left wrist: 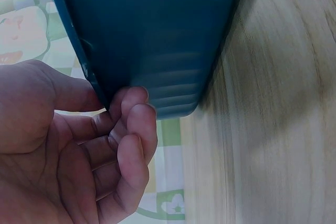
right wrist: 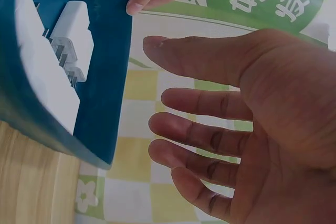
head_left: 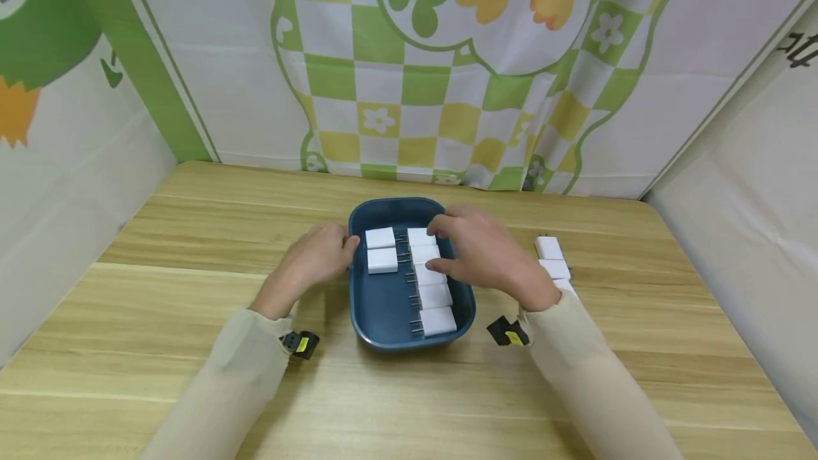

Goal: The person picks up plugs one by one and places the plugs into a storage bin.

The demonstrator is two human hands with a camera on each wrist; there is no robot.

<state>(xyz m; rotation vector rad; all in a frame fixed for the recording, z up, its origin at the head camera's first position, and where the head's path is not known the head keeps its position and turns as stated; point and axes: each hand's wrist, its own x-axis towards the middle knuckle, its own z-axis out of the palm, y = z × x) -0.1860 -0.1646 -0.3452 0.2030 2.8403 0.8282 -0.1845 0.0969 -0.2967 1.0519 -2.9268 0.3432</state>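
Observation:
My left hand [head_left: 317,254] pinches the left rim of a dark blue plastic tub [head_left: 383,329], thumb over the edge and fingertips against the outer wall [left wrist: 173,35]. Inside the tub lie white plug-in chargers: two [head_left: 382,260] at the left and a column of several [head_left: 434,295] along the right wall, prongs pointing left. Over the tub's right rim hovers my right hand [head_left: 482,250], its fingers spread and holding nothing. The right wrist view shows that hand [right wrist: 210,114] apart from the tub, with its palm and loosely bent fingers in sight.
To the right of the tub, several more white chargers [head_left: 551,254] lie in a row on the wooden table [head_left: 224,233], partly hidden by my right wrist. A patterned curtain [head_left: 422,91] hangs behind the table's far edge, with pale cloth on both sides.

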